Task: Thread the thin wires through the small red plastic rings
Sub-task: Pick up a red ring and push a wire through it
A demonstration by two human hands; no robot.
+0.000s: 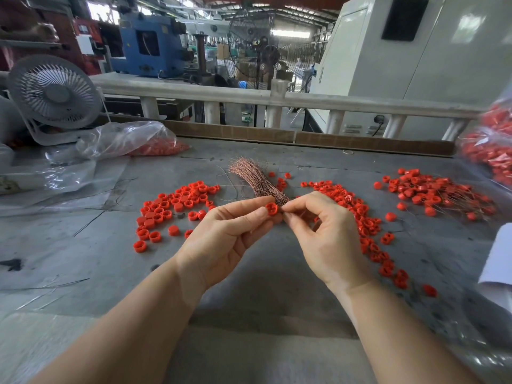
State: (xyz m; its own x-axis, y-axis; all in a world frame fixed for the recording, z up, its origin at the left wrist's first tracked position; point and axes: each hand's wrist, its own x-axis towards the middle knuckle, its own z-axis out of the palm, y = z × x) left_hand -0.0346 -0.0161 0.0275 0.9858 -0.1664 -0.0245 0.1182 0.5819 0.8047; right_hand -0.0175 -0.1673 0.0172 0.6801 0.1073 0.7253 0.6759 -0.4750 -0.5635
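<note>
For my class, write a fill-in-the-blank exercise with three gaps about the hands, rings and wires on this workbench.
1. The left hand pinches one ring coloured ____.
2. The bundle of thin wires is ____ coloured.
3. The small white fan stands at the bench's far ____ corner.
4. The right hand pinches at the wire bundle's ____ end.

Missing words: red; copper; left; near

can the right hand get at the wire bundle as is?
Probably yes. The right hand pinches right at the near end of the wire bundle, beside the ring that the left hand holds. Nothing lies between its fingertips and the wires; loose rings sit to the sides.
</note>
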